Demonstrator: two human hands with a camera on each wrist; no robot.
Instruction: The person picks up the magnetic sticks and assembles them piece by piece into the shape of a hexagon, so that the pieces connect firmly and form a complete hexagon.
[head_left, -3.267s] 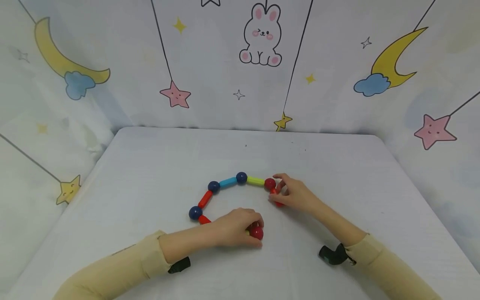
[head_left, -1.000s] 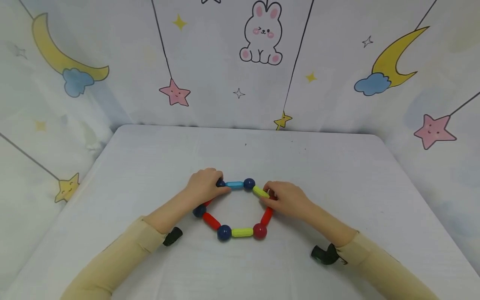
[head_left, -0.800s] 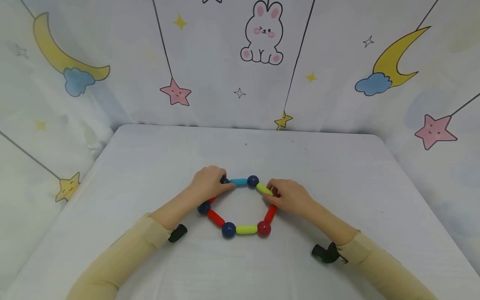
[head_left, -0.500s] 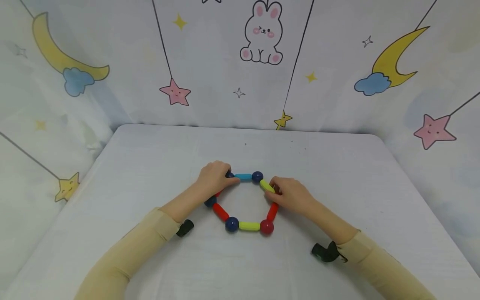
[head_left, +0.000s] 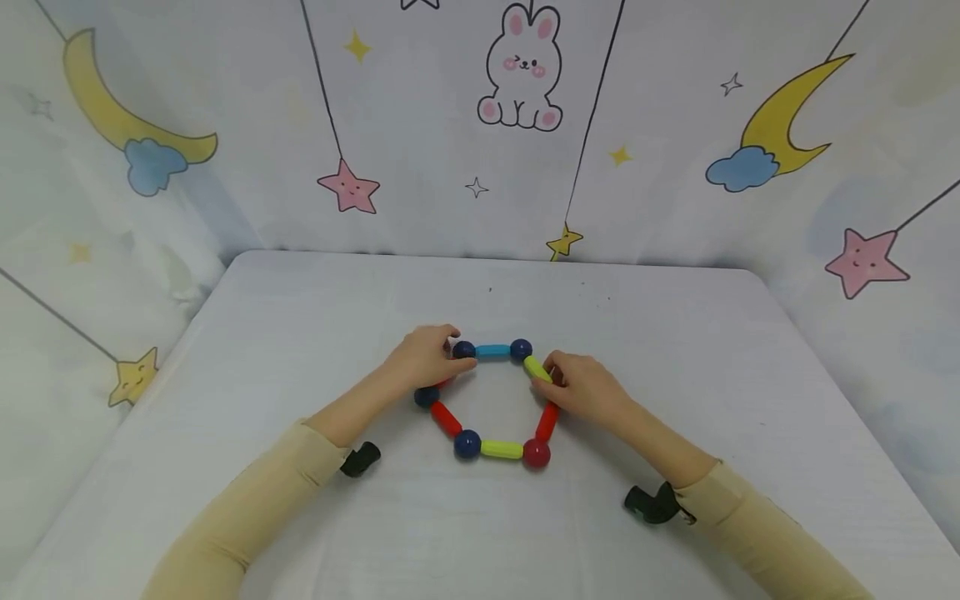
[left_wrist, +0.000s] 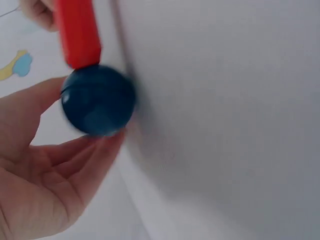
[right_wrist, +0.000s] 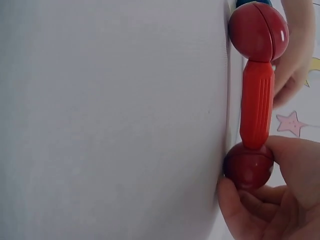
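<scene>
A closed ring of balls and short rods lies on the white table. Dark blue balls [head_left: 467, 444] sit along its left and back, joined by red rods [head_left: 446, 418] and a light blue rod [head_left: 493, 351]. In front, a yellow-green rod [head_left: 502, 450] runs to a red ball [head_left: 536, 453]. My left hand [head_left: 423, 357] has thumb and fingers spread around the back-left blue ball [head_left: 464, 350]. At the ring's right corner my right hand [head_left: 588, 387] pinches another red ball [right_wrist: 248, 167], hidden in the head view but plain in the right wrist view.
The white table [head_left: 675, 333] meets a white cloth backdrop [head_left: 435, 108] printed with moons, stars and a rabbit. Dark wrist cameras [head_left: 652, 504] hang under both sleeves, close to the tabletop.
The chain, open at the right earlier, is now a closed ring. It has shifted right and away over the last second. My left hand's fingers have loosened from the blue ball.
</scene>
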